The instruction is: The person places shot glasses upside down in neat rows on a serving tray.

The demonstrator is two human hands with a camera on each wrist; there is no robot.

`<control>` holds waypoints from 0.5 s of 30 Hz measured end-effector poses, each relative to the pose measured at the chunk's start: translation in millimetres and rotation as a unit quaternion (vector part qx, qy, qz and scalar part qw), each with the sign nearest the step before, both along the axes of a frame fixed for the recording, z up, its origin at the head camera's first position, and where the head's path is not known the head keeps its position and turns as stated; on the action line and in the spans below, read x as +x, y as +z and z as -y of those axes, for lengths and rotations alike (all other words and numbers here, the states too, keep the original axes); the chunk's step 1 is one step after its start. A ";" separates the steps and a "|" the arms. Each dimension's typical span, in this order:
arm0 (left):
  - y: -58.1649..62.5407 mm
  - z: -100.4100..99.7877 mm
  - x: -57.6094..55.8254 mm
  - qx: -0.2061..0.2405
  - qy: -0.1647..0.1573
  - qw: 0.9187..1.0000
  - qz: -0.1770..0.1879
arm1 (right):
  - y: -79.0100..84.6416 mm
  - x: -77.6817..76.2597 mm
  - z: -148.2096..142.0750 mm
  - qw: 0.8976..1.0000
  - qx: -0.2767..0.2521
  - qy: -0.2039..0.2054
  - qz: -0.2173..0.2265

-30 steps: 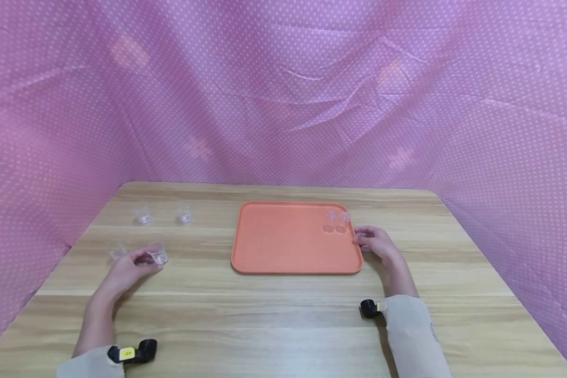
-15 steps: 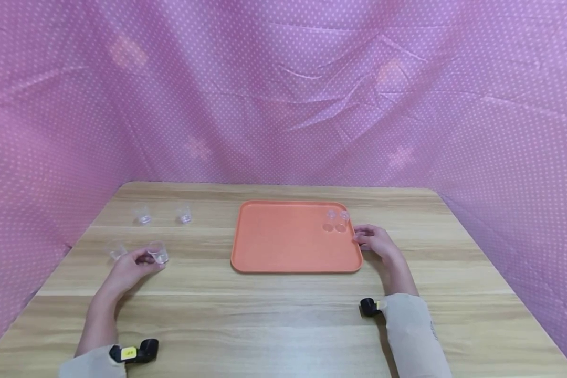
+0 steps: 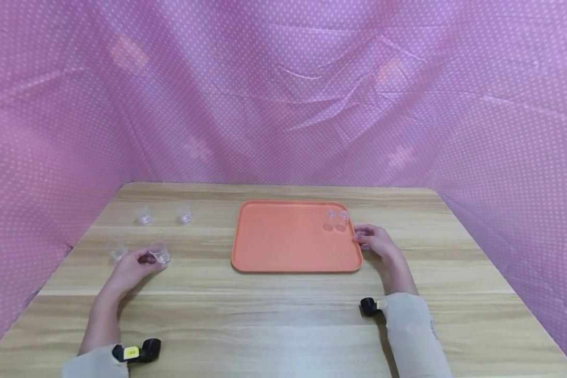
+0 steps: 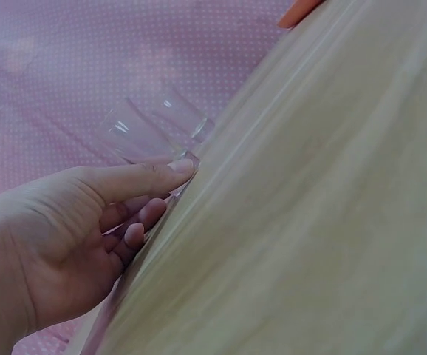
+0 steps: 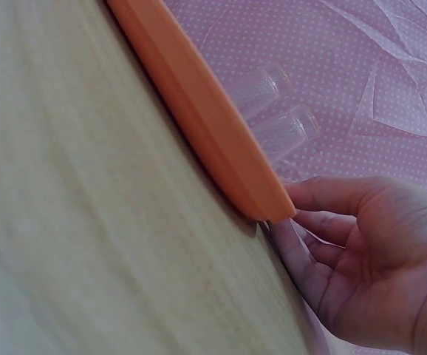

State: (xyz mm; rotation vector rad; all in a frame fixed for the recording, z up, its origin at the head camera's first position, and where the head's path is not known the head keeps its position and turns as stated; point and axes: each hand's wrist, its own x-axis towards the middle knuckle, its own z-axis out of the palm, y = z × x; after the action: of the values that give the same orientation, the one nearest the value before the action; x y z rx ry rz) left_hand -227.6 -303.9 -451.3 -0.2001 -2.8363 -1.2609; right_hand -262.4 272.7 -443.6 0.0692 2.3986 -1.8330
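My left hand pinches a small clear glass low down, thumb near its base. In the left wrist view, that upright glass sits close at the table surface, with a second glass behind it. Just left of the hand in the head view stands another clear glass, partly covered by the fingers. On the right, my right hand grips the right rim of the orange tray, with the thumb above the edge and fingers at its underside. Two clear glasses stand on the tray near that hand.
Two more clear glasses stand on the wooden table at the back left, one farther left and one nearer the tray. Pink dotted cloth hangs around the back and sides.
My left hand and forearm have shifted very slightly right, the pinched glass with them. The right hand and tray stay in place.
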 end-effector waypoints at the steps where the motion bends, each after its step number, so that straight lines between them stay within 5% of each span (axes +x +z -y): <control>1: 0.3 -0.9 0.0 -0.004 0.001 1.000 -0.001 | -0.1 -0.1 -0.2 1.000 0.000 0.000 0.001; 15: 11.6 -16.9 -1.5 0.048 -0.010 0.997 0.058 | -2.7 -3.3 -0.4 1.000 -0.005 -0.005 0.003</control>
State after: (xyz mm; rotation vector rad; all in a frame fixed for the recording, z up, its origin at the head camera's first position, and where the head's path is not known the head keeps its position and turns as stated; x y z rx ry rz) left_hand -229.1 -287.1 -439.7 -0.1575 -2.8662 -1.4566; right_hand -265.7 273.1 -446.3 0.0870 2.3897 -1.8462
